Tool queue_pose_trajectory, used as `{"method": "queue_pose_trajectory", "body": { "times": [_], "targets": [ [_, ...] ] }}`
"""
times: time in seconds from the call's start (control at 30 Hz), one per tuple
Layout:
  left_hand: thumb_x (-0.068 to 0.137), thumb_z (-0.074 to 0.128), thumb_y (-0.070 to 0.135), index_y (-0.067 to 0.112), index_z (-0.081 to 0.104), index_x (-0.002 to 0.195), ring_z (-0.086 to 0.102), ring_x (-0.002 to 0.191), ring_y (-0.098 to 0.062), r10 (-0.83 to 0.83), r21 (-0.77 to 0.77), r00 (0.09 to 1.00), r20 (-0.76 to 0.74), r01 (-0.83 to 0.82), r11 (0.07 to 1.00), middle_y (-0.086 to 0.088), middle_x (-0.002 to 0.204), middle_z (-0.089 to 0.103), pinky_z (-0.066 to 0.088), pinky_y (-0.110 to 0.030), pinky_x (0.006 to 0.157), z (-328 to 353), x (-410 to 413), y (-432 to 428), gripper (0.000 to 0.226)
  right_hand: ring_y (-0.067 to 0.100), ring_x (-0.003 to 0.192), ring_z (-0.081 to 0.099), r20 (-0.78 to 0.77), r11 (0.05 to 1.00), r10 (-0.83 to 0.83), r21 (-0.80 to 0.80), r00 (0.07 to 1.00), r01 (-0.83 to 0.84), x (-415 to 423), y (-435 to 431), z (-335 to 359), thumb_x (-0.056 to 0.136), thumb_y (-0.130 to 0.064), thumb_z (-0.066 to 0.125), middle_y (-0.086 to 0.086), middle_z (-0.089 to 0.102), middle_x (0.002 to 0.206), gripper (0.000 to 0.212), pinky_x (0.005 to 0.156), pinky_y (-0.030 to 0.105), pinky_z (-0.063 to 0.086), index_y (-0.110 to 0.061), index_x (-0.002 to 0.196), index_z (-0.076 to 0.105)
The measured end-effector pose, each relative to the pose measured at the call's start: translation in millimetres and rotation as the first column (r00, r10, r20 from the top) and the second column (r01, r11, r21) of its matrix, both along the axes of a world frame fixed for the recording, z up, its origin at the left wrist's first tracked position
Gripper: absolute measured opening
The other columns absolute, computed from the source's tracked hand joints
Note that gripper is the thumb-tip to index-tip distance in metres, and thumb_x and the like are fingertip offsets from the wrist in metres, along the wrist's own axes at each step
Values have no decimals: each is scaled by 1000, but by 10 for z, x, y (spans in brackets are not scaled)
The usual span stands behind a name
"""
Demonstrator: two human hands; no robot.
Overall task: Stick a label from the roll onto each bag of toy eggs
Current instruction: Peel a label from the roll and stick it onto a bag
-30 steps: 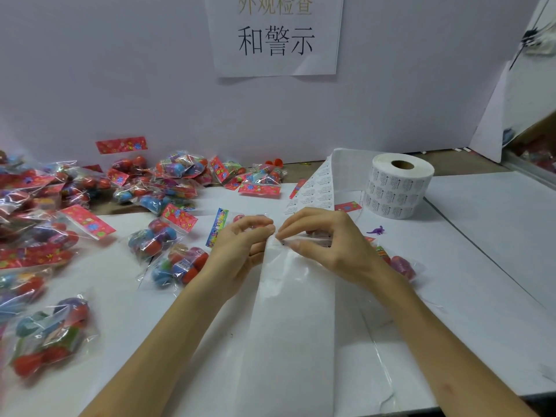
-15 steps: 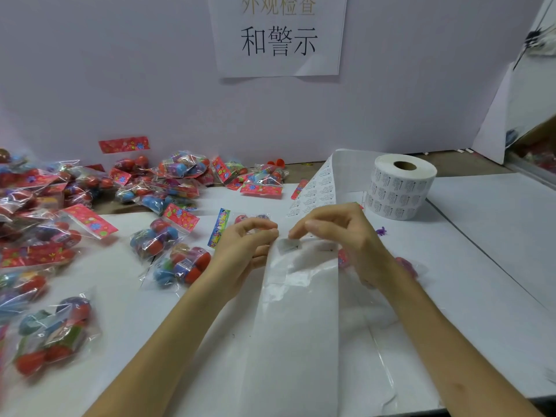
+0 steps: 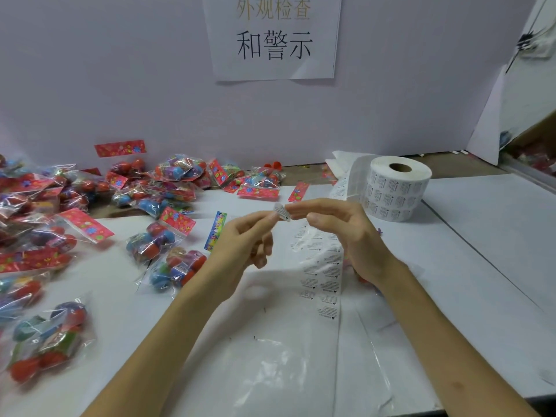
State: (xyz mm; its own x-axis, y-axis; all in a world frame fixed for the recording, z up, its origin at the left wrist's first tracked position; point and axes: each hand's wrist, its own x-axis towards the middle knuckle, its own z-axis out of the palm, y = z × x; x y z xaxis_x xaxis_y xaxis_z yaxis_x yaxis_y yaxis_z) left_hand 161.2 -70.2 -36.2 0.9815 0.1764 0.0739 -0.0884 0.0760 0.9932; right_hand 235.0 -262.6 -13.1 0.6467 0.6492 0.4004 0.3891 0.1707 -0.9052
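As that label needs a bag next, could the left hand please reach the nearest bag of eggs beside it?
Probably yes: the bag lies just left of the left hand, with nothing between them. But its fingertips share the label with the right hand.

place: packing workstation | evidence: posted sign [image 3: 272, 37]; label roll [image 3: 397, 191]; bagged toys [image 3: 150, 242]

Glossy plastic bags [image 3: 156, 245]; paper roll [image 3: 394, 191]

Lighting's soft and even, fairly bright, just faint shadows beside the label roll [image 3: 398, 192]. Some glare on the shiny liner strip [image 3: 270, 368]. The egg bags [image 3: 45, 341] at the left edge look smeared, wide-angle bend too.
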Motion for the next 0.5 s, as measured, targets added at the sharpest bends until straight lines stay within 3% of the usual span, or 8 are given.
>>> {"method": "queue_pose_trajectory", "body": {
  "times": [0.13,0.2,0.3,0.37,0.5],
  "targets": [
    [87,71,36,21,81,88,46,53,-12,96,-1,995,11,-96,995,-8,67,54,41,-19,46,-13,2,13,18,4,118,63,6,997,-2,-72,1000,3,-9,12,-3,87,-22,59,-8,74,120,36,86,10,47,-12,118,74],
    [93,70,28,20,80,88,47,50,-11,126,-22,992,16,-126,992,-5,62,55,41,-19,46,-27,10,26,14,6,117,64,-6,992,-56,-112,998,55,1,38,-13,89,-23,64,-8,74,119,30,91,17,51,-15,116,75],
    [98,67,20,15,76,91,45,46,-11,165,-19,985,45,-164,986,-3,59,56,41,-19,45,-23,17,22,13,6,104,67,90,938,-263,-209,961,276,30,77,-61,95,-15,68,-8,76,106,14,96,36,54,-20,102,79],
    [99,66,18,15,75,87,44,44,-11,189,66,979,76,-194,979,-4,59,58,40,-20,44,-23,16,6,15,5,94,69,130,901,-341,-238,931,363,39,90,-82,95,-15,68,-11,77,97,14,94,38,54,-21,95,80],
    [99,67,17,16,74,85,48,44,-10,169,258,974,150,-203,944,0,53,59,40,-20,44,-38,5,-64,16,13,84,71,77,912,-373,-153,924,381,54,70,-60,93,-20,71,-5,77,86,8,90,41,57,-18,92,79]
  ]
}}
